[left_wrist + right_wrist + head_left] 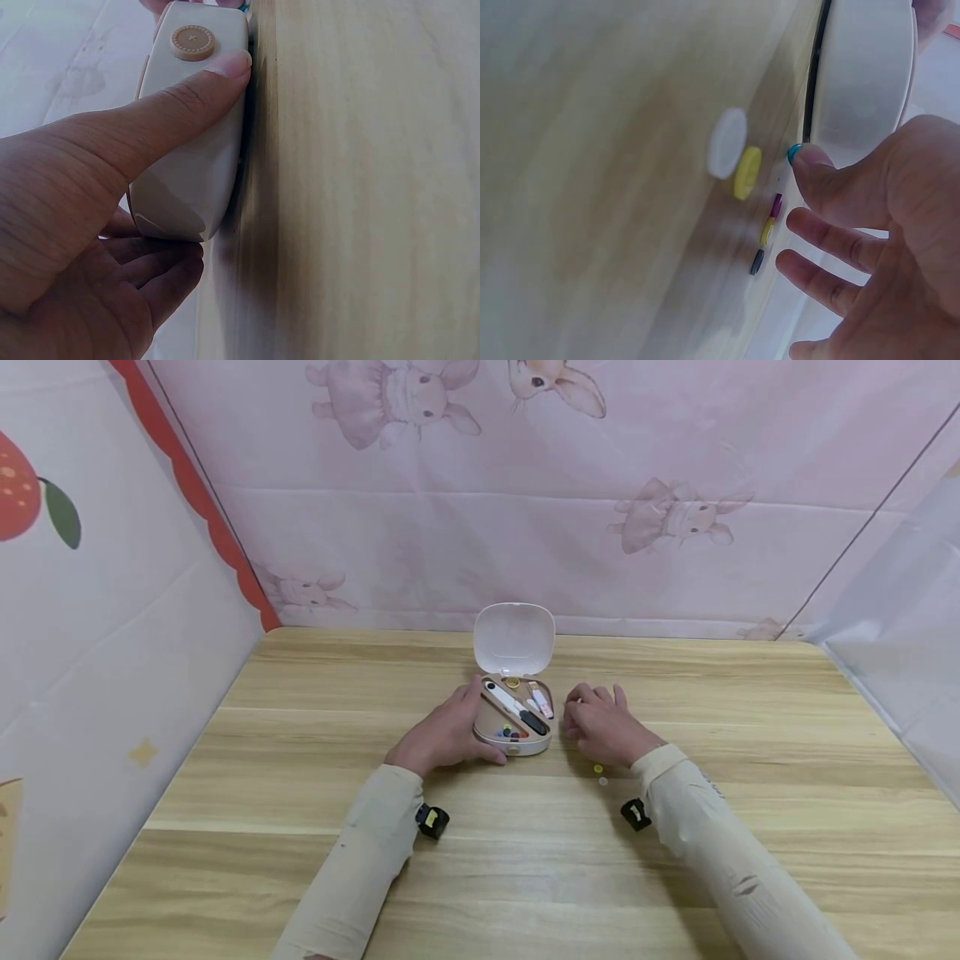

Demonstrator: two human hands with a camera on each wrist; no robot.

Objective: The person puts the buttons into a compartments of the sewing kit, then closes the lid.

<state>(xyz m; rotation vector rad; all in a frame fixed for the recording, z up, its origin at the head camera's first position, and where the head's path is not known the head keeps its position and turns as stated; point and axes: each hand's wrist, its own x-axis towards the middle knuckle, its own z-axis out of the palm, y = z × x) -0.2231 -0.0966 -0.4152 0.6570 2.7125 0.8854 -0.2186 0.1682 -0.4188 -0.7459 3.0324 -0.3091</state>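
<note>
A small white sewing box [533, 747] stands on the table with its lid [514, 639] raised. My left hand [447, 731] grips its left side, with the thumb across the front below a round brown button-shaped catch [193, 41]. Small coloured buttons [512, 734] lie in the front left compartment. A white-and-black tool [516, 706] lies diagonally across the box. Just right of the box, my right hand [603, 727] pinches a teal button [793, 154] at the thumb tip; the opposing finger is hidden.
On the table near my right hand lie a white button [727, 143], a yellow button [748, 173], and a purple [776, 205] and a black one [757, 262]. A small white-and-pink item [541, 700] is in the box's right compartment. A printed curtain [480, 560] hangs behind the table.
</note>
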